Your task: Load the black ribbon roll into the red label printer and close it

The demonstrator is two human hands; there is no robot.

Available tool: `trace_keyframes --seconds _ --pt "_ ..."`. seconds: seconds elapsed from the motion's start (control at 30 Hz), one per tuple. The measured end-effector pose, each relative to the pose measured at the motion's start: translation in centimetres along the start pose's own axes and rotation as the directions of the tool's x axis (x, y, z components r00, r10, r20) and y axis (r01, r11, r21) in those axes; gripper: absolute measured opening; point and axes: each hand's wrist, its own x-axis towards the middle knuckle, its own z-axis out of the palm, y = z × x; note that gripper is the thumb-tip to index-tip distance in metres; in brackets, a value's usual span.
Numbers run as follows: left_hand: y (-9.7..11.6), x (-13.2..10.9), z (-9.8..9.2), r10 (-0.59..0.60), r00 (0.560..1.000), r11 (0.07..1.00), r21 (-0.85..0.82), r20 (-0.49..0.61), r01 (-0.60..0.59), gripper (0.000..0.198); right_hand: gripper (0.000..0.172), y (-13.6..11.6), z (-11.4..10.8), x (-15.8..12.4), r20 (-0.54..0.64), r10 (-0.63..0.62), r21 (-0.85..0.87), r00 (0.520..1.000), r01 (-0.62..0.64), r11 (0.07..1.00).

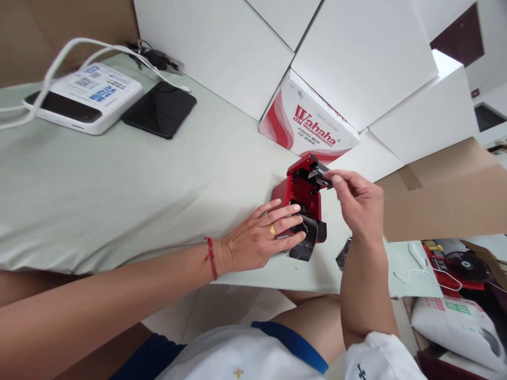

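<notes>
On the pale green cloth stands a small red and black box-like device (283,191) with its lid (304,162) raised; its exact kind is unclear. My left hand (266,232) lies across its near side with fingers stretched and spread, some over a black sheet-like flap (307,243) that hangs out at the front. At the lid's underside, my right hand (358,203) is closed in a pinch on a small dark part (325,178). I cannot tell whether that part is loose or fixed to the lid. A small dark patterned item (343,255) sits partly behind my right forearm.
A Wahaha water carton (309,119) stands against stacked white boxes (222,47) behind the device. To the left are a black phone (160,110), a white device (106,97) with a cable, and keys (158,58). A brown cardboard box (439,195) stands at right.
</notes>
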Motion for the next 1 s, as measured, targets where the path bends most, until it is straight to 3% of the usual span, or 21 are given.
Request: trace_keyframes --seconds 0.07,0.1,0.2,0.57,1.0 --pt "0.0 -0.1 0.1 -0.004 1.0 1.0 0.003 -0.01 0.004 0.062 0.04 1.5 0.0 0.5 -0.154 -0.065 -0.119 0.986 0.047 0.992" --pt "0.0 -0.1 0.1 -0.004 1.0 1.0 0.008 -0.012 0.005 0.063 0.044 2.3 0.1 0.7 -0.168 -0.1 -0.187 0.981 0.068 0.98" --pt "-0.1 0.0 0.2 0.003 1.0 1.0 0.025 -0.025 -0.002 0.062 0.049 4.3 0.5 0.8 -0.074 -0.141 -0.256 0.987 0.118 0.959" --pt "-0.3 0.1 0.1 -0.021 0.999 1.0 0.002 -0.039 0.021 0.06 0.034 4.2 0.6 -7.1 0.065 -0.158 -0.073 0.985 0.163 0.984" --pt "-2.7 1.0 -1.7 -0.251 0.966 0.96 -0.112 0.061 0.257 0.088 0.029 5.1 3.3 -8.8 -0.125 -0.103 0.117 0.987 0.118 0.986"
